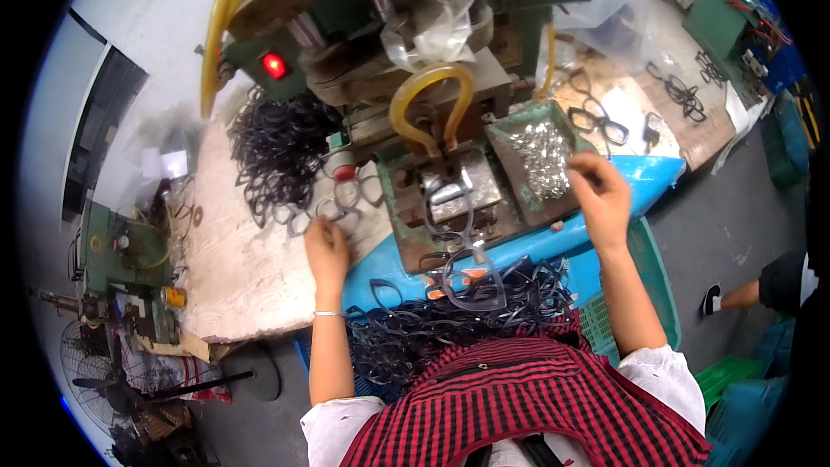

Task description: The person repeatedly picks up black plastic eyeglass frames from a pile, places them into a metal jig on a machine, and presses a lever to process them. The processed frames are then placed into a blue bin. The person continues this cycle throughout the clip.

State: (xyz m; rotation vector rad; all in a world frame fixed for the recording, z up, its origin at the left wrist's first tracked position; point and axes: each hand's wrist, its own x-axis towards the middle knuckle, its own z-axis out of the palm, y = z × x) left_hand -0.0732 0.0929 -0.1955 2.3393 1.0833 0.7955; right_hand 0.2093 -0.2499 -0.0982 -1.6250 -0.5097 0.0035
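Observation:
My left hand [328, 258] is over the wooden tabletop, its fingertips closed on the lower edge of a dark eyeglass frame [335, 209]. At the right, my right hand [603, 201] has its fingers bent together beside a green metal tray [500, 140] of small shiny metal parts [543, 161]. Whatever those fingers hold is too small to make out. Between my hands, a translucent grey eyeglass frame [472, 298] sits in the machine's metal fixture [484, 186], one lens ring hanging toward me. Neither hand touches it.
The green press [333, 56], with a yellow hose [429, 69] and a red push button [344, 172], stands ahead. Dark eyeglass frames [281, 143] are heaped at left, and more frames [380, 329] fill my lap. A blue sheet [631, 186] edges the bench. A person's leg [742, 296] shows at right.

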